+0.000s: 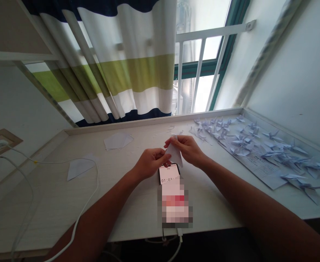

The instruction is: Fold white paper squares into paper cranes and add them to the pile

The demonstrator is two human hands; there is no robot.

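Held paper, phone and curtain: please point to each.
Held paper (176,154), head view: middle of its face.
Phone (174,196), head view: middle of the blurred screen.
Curtain (118,77), head view: its green band.

Looks like a room in a home, folks! A striped curtain half covers a green-framed window, white railing across the glass, wall socket at left, pale desk nestling between plain walls!
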